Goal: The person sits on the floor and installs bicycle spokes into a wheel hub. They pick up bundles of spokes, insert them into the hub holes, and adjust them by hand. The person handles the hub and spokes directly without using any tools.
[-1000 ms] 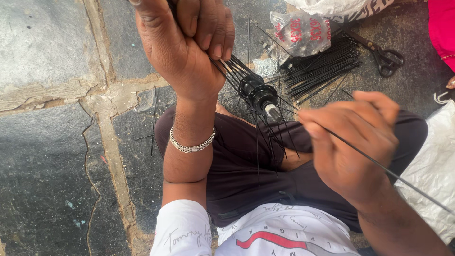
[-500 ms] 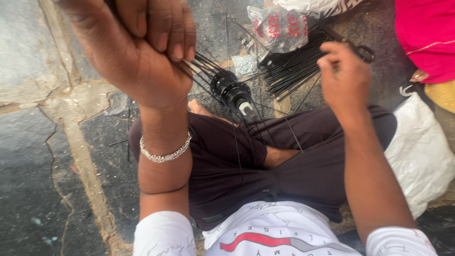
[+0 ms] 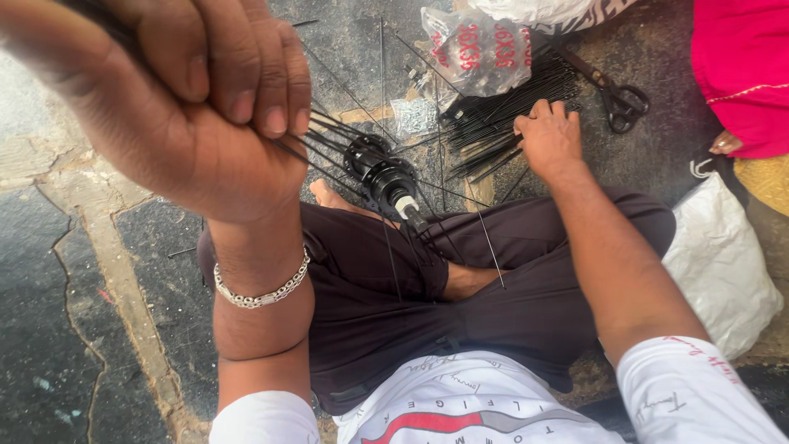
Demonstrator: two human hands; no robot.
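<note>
Gripping a bunch of thin black spokes (image 3: 329, 140) in a closed fist, the left hand (image 3: 181, 107) is raised close to the camera, a silver bracelet (image 3: 261, 289) on its wrist. The spokes run down to a black wheel hub (image 3: 386, 177) that sits above the crossed legs. The right hand (image 3: 549, 138) rests fingers-down on a pile of loose spokes (image 3: 509, 111) on the stone floor (image 3: 74, 312); whether it grips any, I cannot tell. Scissors (image 3: 620, 99) and a clear plastic bag (image 3: 481, 49) lie just beside the pile.

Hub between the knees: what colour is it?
Black hub, with a pale silver axle end; the head view shows it best.
</note>
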